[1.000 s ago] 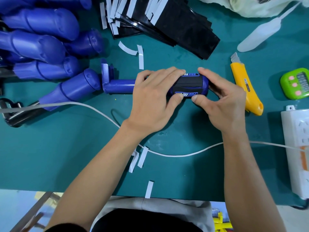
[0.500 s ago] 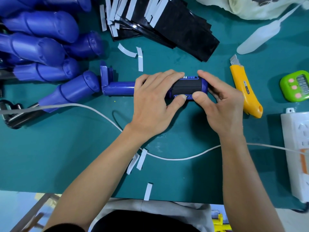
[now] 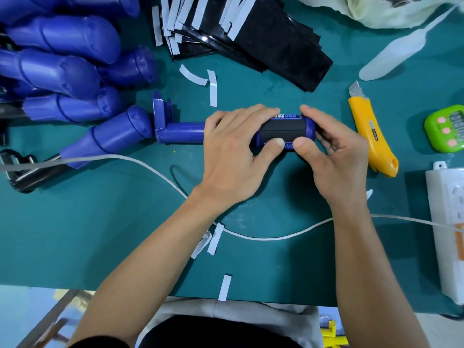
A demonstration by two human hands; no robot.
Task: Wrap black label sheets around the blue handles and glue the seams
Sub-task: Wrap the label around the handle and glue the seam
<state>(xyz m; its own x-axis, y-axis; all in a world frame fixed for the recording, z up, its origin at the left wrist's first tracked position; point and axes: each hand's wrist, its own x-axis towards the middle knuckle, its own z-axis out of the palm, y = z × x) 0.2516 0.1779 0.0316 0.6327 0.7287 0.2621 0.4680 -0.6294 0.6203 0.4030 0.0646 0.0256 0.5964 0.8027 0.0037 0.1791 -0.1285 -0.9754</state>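
Head view, down onto teal mat point(image 3: 100, 234). Mid-mat: handle point(image 3: 183, 129), blue, lying on its side, long axis left-right, bracket end to the left, fat end to the right. Round the fat end: label point(image 3: 283, 128), black, wrapped on, blue-white print showing along far edge and a bit at near edge. L hand point(image 3: 233, 156) curled over handle from above, fingers across far side, thumb pressed on label's near edge. R hand point(image 3: 339, 159) gripping right end, index finger over the top, thumb pressed on same near edge just beside L thumb; touching or not, cannot tell. Both hands thus closed on one handle, label between them. Far left: pile point(image 3: 70, 71) of more blue handles, unwrapped, w/ metal parts at left edge. Far centre: sheets point(image 3: 283, 46), black, stacked loosely, white tabs along their ends. Loose white strips point(image 3: 213, 89) on mat beyond L hand, more by L forearm and near front edge. Right of R hand, near but apart: knife point(image 3: 371, 136), yellow, blade tip pointing away. Further right: green timer point(image 3: 445, 129); white power strip point(image 3: 449, 222) at right edge. White cable point(image 3: 150, 169) from left edge across mat, behind both forearms, on to the right. Far right: pale plastic tool point(image 3: 394, 61); whitish bag point(image 3: 376, 11) at top edge.
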